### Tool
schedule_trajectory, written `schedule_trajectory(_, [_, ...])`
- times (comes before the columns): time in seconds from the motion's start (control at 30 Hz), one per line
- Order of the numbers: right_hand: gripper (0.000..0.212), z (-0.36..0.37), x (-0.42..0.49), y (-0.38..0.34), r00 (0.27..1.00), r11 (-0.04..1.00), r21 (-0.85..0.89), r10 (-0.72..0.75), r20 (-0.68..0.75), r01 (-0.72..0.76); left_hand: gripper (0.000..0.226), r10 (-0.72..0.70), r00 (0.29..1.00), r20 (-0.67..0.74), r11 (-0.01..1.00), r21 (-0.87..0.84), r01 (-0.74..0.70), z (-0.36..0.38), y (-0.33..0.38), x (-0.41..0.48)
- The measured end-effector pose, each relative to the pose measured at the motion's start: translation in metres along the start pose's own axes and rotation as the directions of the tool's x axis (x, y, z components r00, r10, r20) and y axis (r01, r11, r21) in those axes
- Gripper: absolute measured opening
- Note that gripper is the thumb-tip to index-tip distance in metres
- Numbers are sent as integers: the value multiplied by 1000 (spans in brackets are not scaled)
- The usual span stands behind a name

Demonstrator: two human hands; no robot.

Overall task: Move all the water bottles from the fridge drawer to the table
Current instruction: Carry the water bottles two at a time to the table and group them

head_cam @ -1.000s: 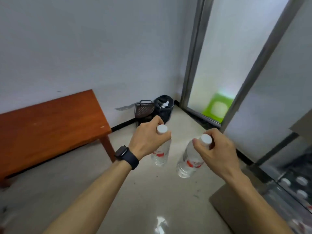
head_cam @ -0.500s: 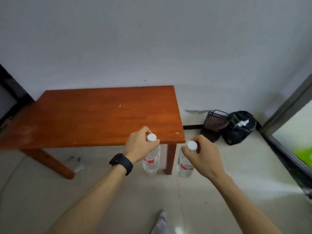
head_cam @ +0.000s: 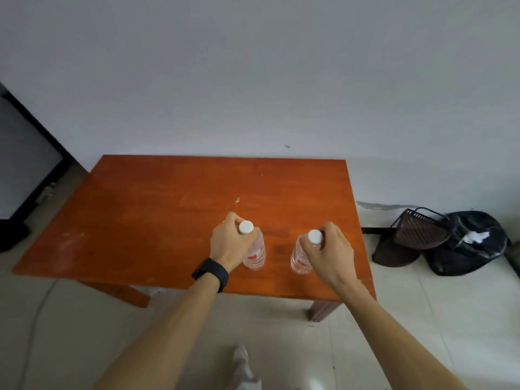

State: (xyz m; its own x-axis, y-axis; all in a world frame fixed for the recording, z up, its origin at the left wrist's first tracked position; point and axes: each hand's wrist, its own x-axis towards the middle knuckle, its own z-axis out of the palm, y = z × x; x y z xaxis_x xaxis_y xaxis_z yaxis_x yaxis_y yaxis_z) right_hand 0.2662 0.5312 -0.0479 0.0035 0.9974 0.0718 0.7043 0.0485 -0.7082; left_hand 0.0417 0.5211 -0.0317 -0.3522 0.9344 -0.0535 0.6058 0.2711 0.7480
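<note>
The left hand (head_cam: 229,243) is curled round the neck of a clear water bottle (head_cam: 255,254), its fingers wrapped just under the white cap (head_cam: 246,227), which shows bare above the knuckles. The bottle hangs upright below that hand, over the near right part of the orange-brown wooden table (head_cam: 157,215); a red label band shows low on its body. Whether its base touches the tabletop cannot be told. To the right of the left hand, and apart from it, the right hand (head_cam: 330,253) grips a second water bottle (head_cam: 298,260) in the same way, fingers closed round the neck beneath its own white cap (head_cam: 315,237). This bottle also stands upright under the hand, with a red label, close to the table's near right corner; contact with the wood is again unclear. The two bottles are side by side with a strip of bare table between them. A black smartwatch (head_cam: 211,274) sits on the left wrist, just behind the hand. Further right of the right hand, on the pale tiled floor (head_cam: 450,319) against the grey wall (head_cam: 253,80), a dark mesh basket (head_cam: 419,235) leans beside a black bag (head_cam: 475,254). Below both forearms, a foot in a light sock (head_cam: 243,367) shows on the floor.
</note>
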Motion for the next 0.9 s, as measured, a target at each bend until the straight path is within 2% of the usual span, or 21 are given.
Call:
schedule_trajectory(0.3, [32, 80, 130, -44, 1000, 997, -75, 26, -9, -27, 28, 106, 969, 224, 992, 37, -117, -11, -33, 181])
schedule_trajectory(0.43, [31, 110, 185, -63, 998, 997, -60, 50, -27, -52, 23, 204, 930, 306, 957, 136, -255, -17, -36, 255])
schedule_trajectory(0.6, [30, 141, 263, -79, 996, 997, -49, 61, -69, -65, 17, 274, 907, 320, 913, 211, -350, -15, -36, 335])
schedule_trajectory(0.73, [30, 164, 318, -77, 996, 999, -20, 42, -78, -44, 21, 293, 898, 327, 884, 266, -385, -4, -35, 391])
schedule_trajectory(0.9, [30, 184, 372, -73, 998, 999, 8, 43, -36, -42, 23, 291, 901, 323, 901, 225, -371, 15, -25, 436])
